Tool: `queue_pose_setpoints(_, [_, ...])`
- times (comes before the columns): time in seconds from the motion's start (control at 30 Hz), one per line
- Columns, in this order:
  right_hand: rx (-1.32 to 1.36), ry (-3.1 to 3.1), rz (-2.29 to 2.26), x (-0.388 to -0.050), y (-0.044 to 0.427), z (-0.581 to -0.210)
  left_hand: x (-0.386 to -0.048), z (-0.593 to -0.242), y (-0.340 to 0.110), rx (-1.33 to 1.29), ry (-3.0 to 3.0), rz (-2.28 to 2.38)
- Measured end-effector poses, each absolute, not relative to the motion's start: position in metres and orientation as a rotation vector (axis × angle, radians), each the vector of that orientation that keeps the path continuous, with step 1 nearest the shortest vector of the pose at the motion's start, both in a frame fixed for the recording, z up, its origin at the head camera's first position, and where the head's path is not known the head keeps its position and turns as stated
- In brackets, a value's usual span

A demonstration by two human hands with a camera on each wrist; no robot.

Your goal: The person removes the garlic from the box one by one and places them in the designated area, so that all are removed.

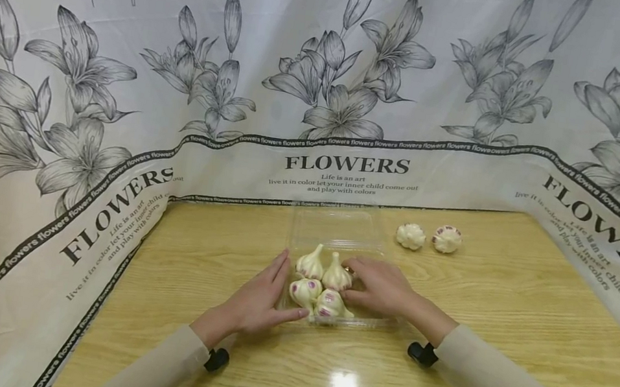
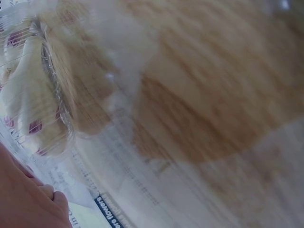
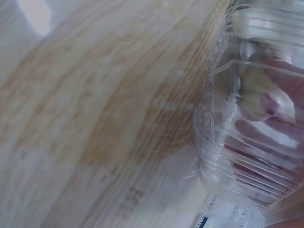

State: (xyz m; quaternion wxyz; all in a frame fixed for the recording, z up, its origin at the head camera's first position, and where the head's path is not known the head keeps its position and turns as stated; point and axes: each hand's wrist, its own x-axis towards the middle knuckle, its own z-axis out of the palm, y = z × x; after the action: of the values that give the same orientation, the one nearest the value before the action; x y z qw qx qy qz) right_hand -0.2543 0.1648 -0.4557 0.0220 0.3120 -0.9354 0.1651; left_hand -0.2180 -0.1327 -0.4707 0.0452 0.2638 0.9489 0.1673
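Observation:
A clear plastic box (image 1: pixel 375 324) with ridged walls holds several pale garlic bulbs (image 1: pixel 305 291) marked with purple. Along the box's left side lies my left hand (image 1: pixel 257 301), its fingers straight and its thumb at the near edge. My right hand (image 1: pixel 382 288) reaches into the right part of the box, fingers and thumb bent about a garlic bulb (image 1: pixel 337 277). Through the box wall, the right wrist view shows a garlic bulb (image 3: pixel 263 97) against those fingers; the hand hides part of it.
The transparent lid (image 1: pixel 337 226) stands open behind the box. Two more garlic bulbs, one white (image 1: pixel 411 236) and one purple-marked (image 1: pixel 448 239), lie on the wooden table (image 1: pixel 506 311) at the back right. A flower-printed curtain (image 1: pixel 219 168) borders the table's back and sides.

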Motion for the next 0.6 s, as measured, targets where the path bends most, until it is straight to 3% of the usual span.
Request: queue_pose_setpoints(0.6, [0.855, -2.943, 0.62, -0.2567, 0.1603, -0.4543, -0.2179, -0.4709, -0.1329, 0.801, 2.907, 0.499])
